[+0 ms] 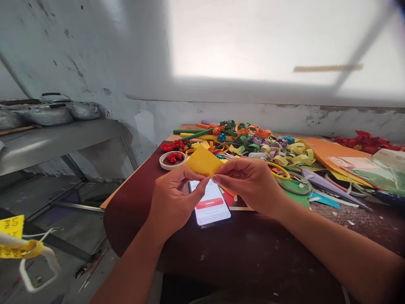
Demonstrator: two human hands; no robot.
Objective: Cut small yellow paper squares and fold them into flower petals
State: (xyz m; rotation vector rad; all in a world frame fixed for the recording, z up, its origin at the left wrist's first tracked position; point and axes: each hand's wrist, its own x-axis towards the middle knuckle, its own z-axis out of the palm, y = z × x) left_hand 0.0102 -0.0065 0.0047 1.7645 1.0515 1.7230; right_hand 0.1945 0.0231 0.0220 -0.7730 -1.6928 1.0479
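Observation:
A small piece of yellow paper [204, 161] is held up over the table, one corner toward me. My left hand [177, 196] pinches its lower left edge between thumb and fingers. At the near corner, my right hand [249, 181] grips the same paper with thumb and forefinger. The two thumbs almost meet there. Below the hands lies a smartphone [212, 211] with a lit screen showing a red button; its upper part is partly covered by my fingers and the paper.
Paper chains [253, 141] and paper strips pile up at the back of the dark table [253, 253]. A roll of tape [164, 162] rings red paper flowers at left. Orange sheets [329, 154] lie at right. Metal kettles [49, 114] stand on a side bench [79, 137].

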